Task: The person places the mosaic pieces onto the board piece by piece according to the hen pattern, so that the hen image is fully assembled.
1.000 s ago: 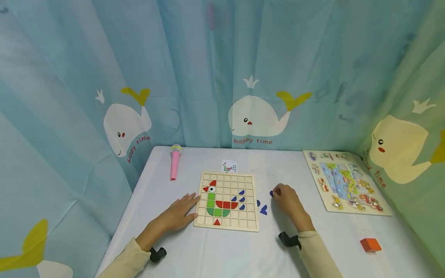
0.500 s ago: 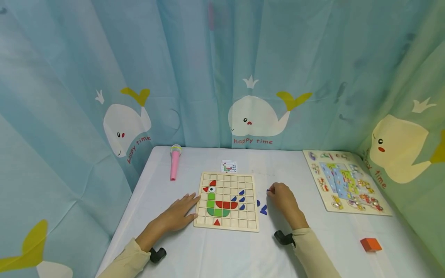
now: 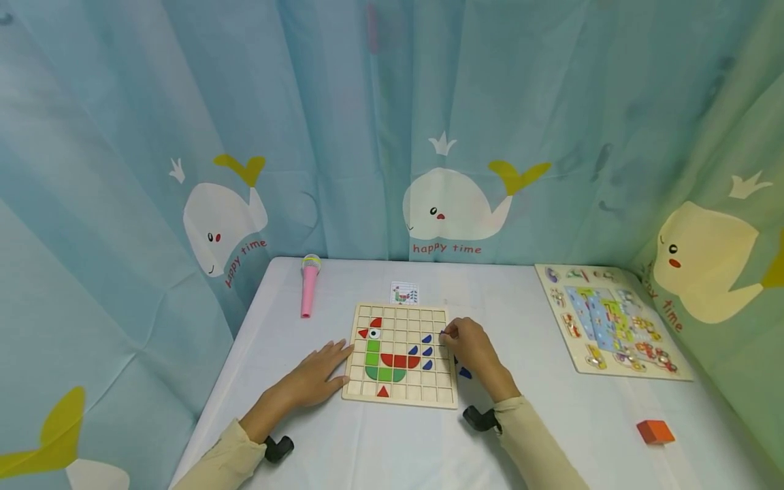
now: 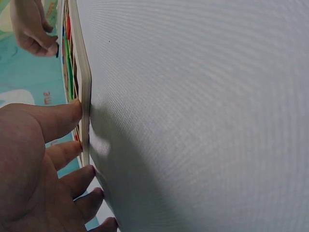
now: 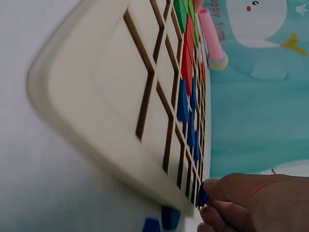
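Observation:
A wooden grid board [image 3: 422,393] lies mid-table, with red, green and blue pieces set in it as a bird shape. My right hand [image 3: 471,344] pinches a small blue piece [image 5: 203,194] between thumb and fingers, over the board's right edge. Several blue pieces [image 3: 427,352] form the bird's tail. Loose blue pieces [image 3: 465,373] lie just right of the board, partly hidden by my right hand. My left hand [image 3: 320,374] lies with spread fingers at the board's left edge; in the left wrist view the thumb [image 4: 67,118] touches the board's side.
A small picture card [image 3: 405,292] of the bird lies behind the board. A pink toy microphone [image 3: 309,289] is at the back left. To the right lie a picture puzzle board [image 3: 603,320] and an orange block [image 3: 655,431]. A blue whale-print curtain [image 3: 343,136] surrounds the table.
My right hand has moved left with the blue piece, from beside the loose pieces to over the board's right edge. The left hand has stayed in place.

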A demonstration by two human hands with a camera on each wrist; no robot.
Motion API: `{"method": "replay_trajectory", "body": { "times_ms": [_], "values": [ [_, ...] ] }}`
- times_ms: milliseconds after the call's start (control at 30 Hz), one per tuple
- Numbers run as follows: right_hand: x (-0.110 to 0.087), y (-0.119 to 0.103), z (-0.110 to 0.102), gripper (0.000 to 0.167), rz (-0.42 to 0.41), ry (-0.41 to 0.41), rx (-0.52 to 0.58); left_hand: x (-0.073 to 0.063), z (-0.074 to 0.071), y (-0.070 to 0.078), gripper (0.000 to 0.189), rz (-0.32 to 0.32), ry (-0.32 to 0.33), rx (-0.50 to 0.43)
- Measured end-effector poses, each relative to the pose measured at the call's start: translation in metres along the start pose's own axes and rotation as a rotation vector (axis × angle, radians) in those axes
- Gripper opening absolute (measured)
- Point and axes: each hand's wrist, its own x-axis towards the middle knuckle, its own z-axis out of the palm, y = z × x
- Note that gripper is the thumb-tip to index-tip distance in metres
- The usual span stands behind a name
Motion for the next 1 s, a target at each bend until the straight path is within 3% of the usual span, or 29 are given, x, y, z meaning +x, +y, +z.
{"method": "replay_trajectory", "body": {
  "times_ms": [333, 600, 833, 1000],
  "values": [
    [-0.006, -0.004, 0.007, 0.012, -0.02, -0.001, -0.038, -0.002, -0.001, -0.002, 0.063, 0.023, -0.009, -0.018],
    [-0.008, -0.006, 0.007, 0.012, 0.014, -0.007, -0.096, -0.001, -0.001, -0.001, 0.062, 0.017, -0.009, -0.02],
    [-0.012, -0.007, 0.002, 0.01, -0.02, -0.012, -0.143, -0.001, -0.001, -0.001, 0.062, 0.009, -0.009, -0.011],
    [-0.017, -0.002, -0.01, 0.019, -0.014, 0.001, -0.173, -0.001, -0.001, -0.001, 0.062, 0.009, -0.01, -0.006]
  ]
}}
